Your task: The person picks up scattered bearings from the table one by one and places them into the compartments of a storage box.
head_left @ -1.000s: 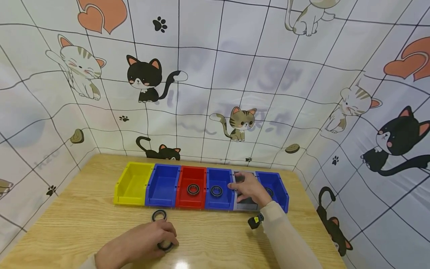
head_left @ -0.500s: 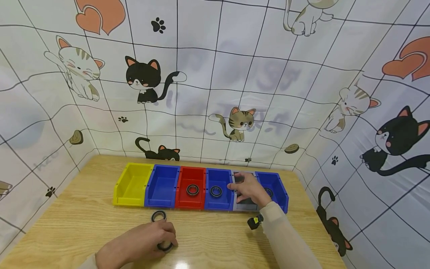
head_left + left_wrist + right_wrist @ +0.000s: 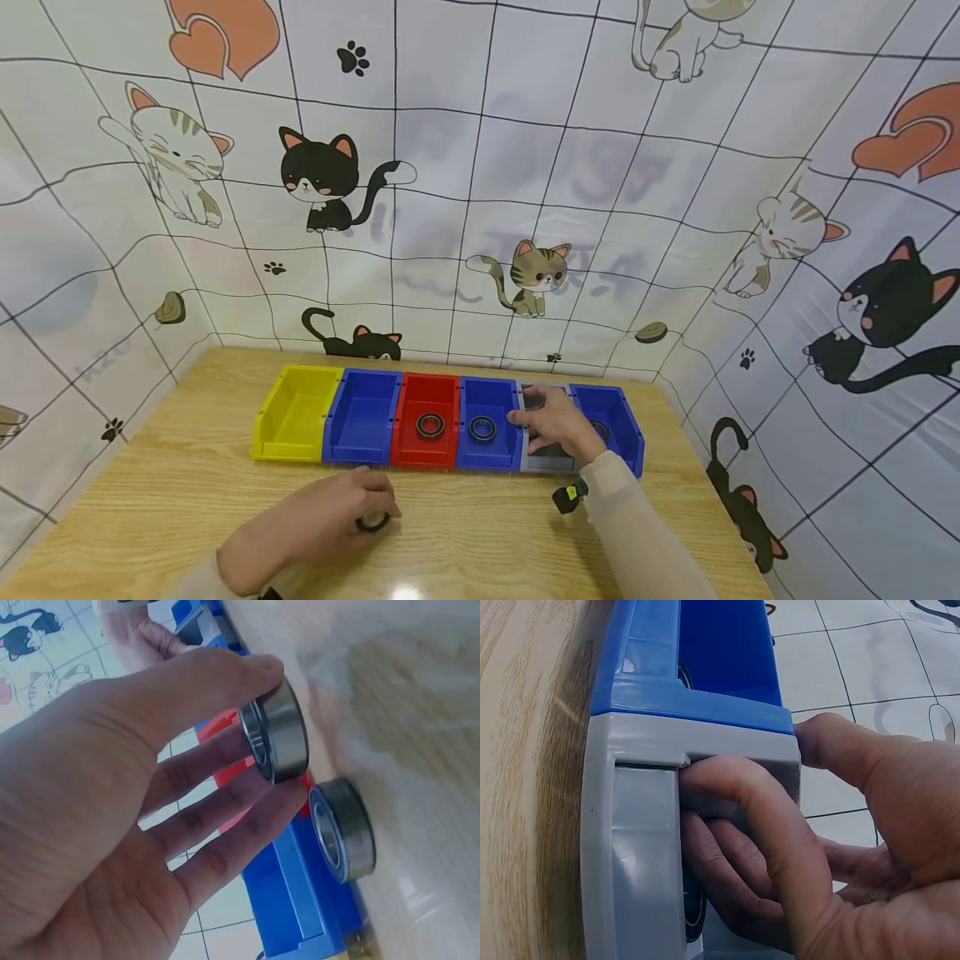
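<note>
My left hand (image 3: 330, 512) is low over the table, left of centre. Its thumb and fingertips pinch a steel ball bearing (image 3: 291, 739), tilted on its edge. Just beyond those fingers a second bearing (image 3: 356, 836) is on the table; in the head view the hand hides it. My right hand (image 3: 558, 423) is at the grey bin (image 3: 645, 862). Its thumb lies on the blue-bin side of the shared wall, and its curled index finger grips the grey side. Part of a dark-rimmed bearing (image 3: 696, 907) shows inside the grey bin below the fingers.
The joined row also has a yellow bin (image 3: 288, 450), a blue bin (image 3: 356, 454), a red bin (image 3: 423, 457), another blue bin (image 3: 487, 461) and a rightmost blue bin (image 3: 633, 454). Single bearings lie in the red and last two blue ones. Cat-print cloth (image 3: 450, 167) surrounds the table.
My left hand has moved slightly forward towards the bins with its bearing, and covers the bearing that showed in front of it in the head view. The right hand stays in place.
</note>
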A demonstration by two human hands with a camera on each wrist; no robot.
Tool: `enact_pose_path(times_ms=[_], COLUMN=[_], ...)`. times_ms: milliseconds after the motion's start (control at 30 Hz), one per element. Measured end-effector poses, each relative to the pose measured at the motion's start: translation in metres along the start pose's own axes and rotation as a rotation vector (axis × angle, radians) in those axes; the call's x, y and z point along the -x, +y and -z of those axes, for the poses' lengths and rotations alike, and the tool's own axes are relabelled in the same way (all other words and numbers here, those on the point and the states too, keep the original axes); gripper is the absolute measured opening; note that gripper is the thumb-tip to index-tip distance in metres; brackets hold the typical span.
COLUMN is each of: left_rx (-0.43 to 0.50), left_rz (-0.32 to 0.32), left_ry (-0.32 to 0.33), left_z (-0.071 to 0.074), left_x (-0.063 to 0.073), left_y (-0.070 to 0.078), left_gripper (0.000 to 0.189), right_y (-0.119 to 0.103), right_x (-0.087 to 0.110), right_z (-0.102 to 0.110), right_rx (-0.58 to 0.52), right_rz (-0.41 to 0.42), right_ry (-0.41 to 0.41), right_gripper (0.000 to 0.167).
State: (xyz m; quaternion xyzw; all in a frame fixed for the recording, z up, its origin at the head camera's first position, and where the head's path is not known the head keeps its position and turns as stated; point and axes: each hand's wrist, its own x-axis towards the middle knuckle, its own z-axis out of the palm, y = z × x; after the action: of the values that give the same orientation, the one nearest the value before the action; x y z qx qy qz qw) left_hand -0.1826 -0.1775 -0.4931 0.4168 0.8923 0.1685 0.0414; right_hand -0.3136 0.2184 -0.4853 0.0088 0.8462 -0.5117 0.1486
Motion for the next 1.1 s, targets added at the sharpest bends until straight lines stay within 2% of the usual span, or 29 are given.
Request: enact_pose_path(times_ms=[333,600,867,1100], left_rx=[-0.057,-0.142,-0.133,-0.163], left_rz=[0.08,0.101,0.203,0.252], left_ry=[0.139,0.286,0.339,0.323], left_z=[0.018,0.031,0.035,0.032], left_x=[-0.008,-0.014,-0.024,-0.038], left_y=[-0.017,-0.035,-0.048,-0.057], left_gripper=[0.036,0.035,0.032,0.03], right_y=[-0.002,-0.001,-0.001,-0.004], right_x=[0.001,0.0,-0.001,0.001], right_z=[0.002,0.005,0.008,0.01], right_rx=[-0.004,-0.03,-0.01,-0.012], right_rz=[0.011,-0.011,-0.024,-0.025], right_ry=[-0.012,-0.039,-0.062,-0.067], right_gripper=[0.078,0.077,0.077,0.075])
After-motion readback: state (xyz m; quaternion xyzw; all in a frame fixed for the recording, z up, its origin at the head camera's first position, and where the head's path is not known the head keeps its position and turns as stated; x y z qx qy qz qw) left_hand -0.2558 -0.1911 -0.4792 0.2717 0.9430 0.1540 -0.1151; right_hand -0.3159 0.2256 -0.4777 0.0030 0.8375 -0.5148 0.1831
